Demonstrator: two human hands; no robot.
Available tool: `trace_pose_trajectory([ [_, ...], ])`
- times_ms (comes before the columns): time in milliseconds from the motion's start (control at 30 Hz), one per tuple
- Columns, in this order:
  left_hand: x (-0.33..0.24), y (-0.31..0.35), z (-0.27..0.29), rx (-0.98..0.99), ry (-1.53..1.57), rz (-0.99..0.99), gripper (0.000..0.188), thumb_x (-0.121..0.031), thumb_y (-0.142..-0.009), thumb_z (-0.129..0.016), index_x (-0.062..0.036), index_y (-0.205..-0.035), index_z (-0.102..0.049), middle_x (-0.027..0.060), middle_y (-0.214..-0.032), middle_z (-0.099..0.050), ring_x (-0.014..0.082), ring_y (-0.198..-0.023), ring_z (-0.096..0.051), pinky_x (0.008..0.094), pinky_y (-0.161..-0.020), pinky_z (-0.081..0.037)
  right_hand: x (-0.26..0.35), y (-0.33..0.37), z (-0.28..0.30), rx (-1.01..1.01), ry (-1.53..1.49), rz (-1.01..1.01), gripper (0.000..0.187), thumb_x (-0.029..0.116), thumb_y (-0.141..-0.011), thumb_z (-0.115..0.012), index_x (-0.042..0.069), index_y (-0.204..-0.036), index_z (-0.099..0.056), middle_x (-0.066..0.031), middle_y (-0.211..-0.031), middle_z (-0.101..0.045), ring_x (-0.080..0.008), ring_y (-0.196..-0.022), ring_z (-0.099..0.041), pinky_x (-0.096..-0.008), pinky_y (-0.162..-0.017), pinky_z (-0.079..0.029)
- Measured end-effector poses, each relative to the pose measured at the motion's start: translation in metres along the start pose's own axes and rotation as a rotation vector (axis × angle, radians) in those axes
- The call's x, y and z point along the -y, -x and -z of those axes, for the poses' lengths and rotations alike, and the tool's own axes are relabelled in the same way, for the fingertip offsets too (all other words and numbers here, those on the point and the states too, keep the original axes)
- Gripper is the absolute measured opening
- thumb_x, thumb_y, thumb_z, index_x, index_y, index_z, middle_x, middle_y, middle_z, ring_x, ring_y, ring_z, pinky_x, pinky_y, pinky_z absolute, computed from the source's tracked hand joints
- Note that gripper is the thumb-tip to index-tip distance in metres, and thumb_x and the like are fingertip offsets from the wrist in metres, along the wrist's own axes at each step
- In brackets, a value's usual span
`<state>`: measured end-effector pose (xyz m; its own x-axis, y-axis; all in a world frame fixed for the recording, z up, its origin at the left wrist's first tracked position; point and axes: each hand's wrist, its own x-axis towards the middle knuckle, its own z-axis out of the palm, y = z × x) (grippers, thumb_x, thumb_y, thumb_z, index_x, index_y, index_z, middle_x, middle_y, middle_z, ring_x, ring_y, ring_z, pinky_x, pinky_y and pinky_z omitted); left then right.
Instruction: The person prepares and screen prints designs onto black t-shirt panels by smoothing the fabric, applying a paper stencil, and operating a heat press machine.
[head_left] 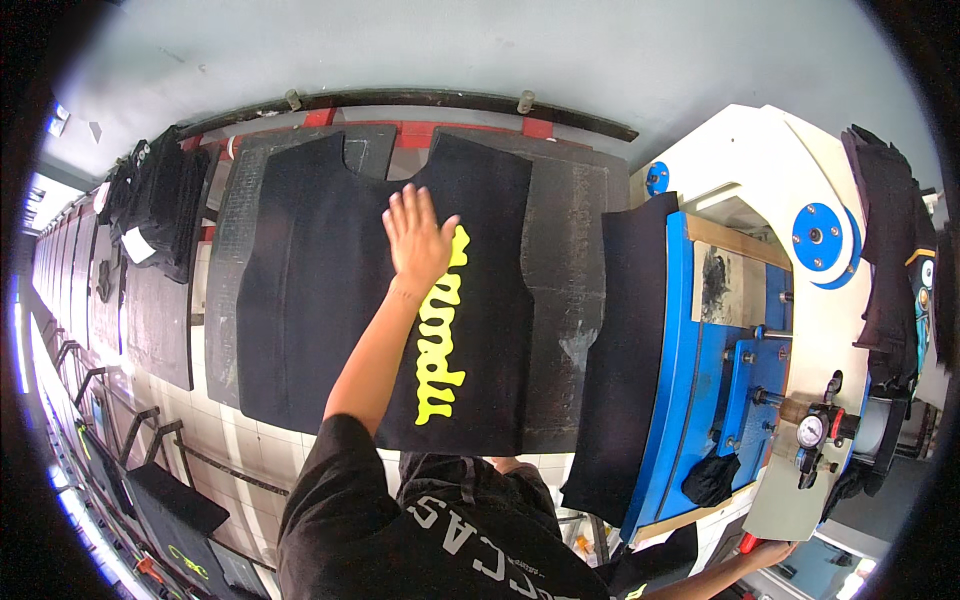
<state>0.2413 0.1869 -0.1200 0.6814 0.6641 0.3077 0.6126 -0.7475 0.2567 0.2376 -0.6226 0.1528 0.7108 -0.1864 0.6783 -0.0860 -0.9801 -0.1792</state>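
Note:
My left hand (415, 235) rests flat on a black garment panel (330, 300) near its neck cut-out, fingers stretched out and slightly apart. Under and beside its wrist runs bright yellow-green lettering (437, 350) printed down the panel. The panel lies spread on a dark grey printing board (565, 290). At the lower right, my right hand (770, 553) reaches the lower edge of a beige plate (790, 500), next to a small red part (748, 543). Its fingers are mostly hidden, so its grip cannot be made out.
Right of the board stands a white machine (750, 150) with a blue frame (680, 350) and a pressure gauge (812, 431). Another black fabric piece (625, 340) hangs beside the frame. Black garments (155, 210) are piled at left; a dark rail (400, 98) runs behind.

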Motion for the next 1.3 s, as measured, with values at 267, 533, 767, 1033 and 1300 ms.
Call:
trace_pose_trajectory([
  [267,-0.049,-0.075,-0.057,0.024,0.052,-0.156,0.07,-0.049,-0.098,-0.043,0.0033,-0.145,-0.035,0.0217,-0.153,-0.032,0.0415,-0.142,-0.026,0.0536,-0.116,-0.018,0.022,-0.015,0.003,0.039,0.048,-0.076,0.046,0.032,-0.094,-0.045,-0.002,-0.116,-0.066,-0.0195,-0.122,-0.064,-0.0337,-0.109,-0.06,-0.0426,-0.094,-0.046],
  [533,-0.117,0.183,0.079,0.443,0.187,-0.39,0.088,-0.055,-0.083,-0.061,0.0038,-0.143,-0.037,0.0193,-0.152,-0.033,0.0377,-0.143,-0.027,0.0494,-0.117,-0.022,0.068,0.001,0.004,-0.087,-0.257,-0.368,0.046,0.03,-0.094,-0.045,-0.005,-0.116,-0.064,-0.0185,-0.119,-0.064,-0.0313,-0.105,-0.062,-0.0405,-0.092,-0.047],
  [767,-0.097,0.325,0.13,0.778,0.383,-0.566,0.079,-0.053,-0.091,-0.053,0.0006,-0.146,-0.034,0.0203,-0.156,-0.025,0.0401,-0.145,-0.02,0.0528,-0.117,-0.02,0.056,-0.008,-0.01,-0.051,-0.544,-0.338,0.044,0.027,-0.095,-0.045,-0.007,-0.116,-0.062,-0.0172,-0.119,-0.063,-0.0276,-0.103,-0.062,-0.0375,-0.089,-0.049],
  [1033,0.088,0.279,0.139,0.196,-0.254,0.463,0.07,-0.04,-0.098,-0.048,-0.0008,-0.151,-0.024,0.0257,-0.158,-0.016,0.0452,-0.147,-0.008,0.0597,-0.116,-0.006,0.024,-0.005,-0.02,-0.019,-0.618,-0.193,0.04,0.026,-0.097,-0.047,-0.007,-0.114,-0.062,-0.0171,-0.114,-0.063,-0.0245,-0.099,-0.062,-0.0361,-0.086,-0.049],
  [1300,0.17,0.347,0.177,-0.21,-0.035,0.446,0.043,-0.016,-0.089,-0.06,-0.0004,-0.128,-0.049,0.0221,-0.133,-0.049,0.0423,-0.124,-0.044,0.0514,-0.104,-0.033,-0.017,-0.016,-0.036,0.156,-0.679,-0.198,0.031,0.021,-0.095,-0.051,-0.007,-0.106,-0.059,-0.0107,-0.094,-0.057,-0.0201,-0.082,-0.056,-0.0335,-0.073,-0.046],
])
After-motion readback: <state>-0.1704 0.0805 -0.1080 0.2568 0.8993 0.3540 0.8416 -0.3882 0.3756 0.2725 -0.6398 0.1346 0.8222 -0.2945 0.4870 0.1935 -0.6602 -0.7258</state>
